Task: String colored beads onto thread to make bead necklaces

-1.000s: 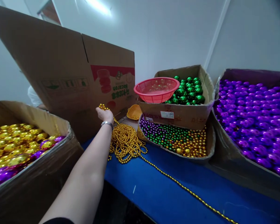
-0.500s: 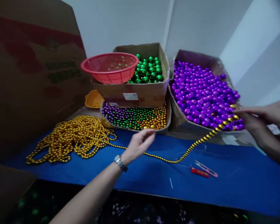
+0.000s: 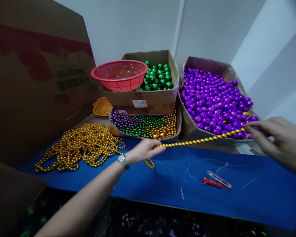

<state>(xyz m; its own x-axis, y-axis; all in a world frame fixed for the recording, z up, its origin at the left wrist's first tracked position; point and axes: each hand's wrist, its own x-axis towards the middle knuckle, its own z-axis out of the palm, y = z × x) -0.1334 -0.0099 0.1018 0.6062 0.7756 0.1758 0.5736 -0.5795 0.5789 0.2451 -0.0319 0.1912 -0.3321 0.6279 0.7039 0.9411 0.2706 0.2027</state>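
Observation:
A gold bead string (image 3: 199,141) stretches nearly straight between my two hands above the blue table. My left hand (image 3: 144,150), with a silver watch on its wrist, pinches the string near the middle of the view; a short loop of it hangs below the fingers. Over the front edge of the purple bead box, my right hand (image 3: 277,140) grips the string's other end between thumb and fingers. To the left lies a tangled pile of gold bead strings (image 3: 86,144) on the blue tabletop (image 3: 162,184).
Purple balls (image 3: 212,98) fill a carton at right. A red basket (image 3: 120,84) rests on a box of green balls (image 3: 160,75), above a tray of mixed beads (image 3: 143,123). Thread snips (image 3: 219,179) and a red cutter (image 3: 211,183) lie near loose thread.
My left hand has closed on the gold bead string, which was sagging onto the table and is now lifted taut. My right hand has moved slightly lower.

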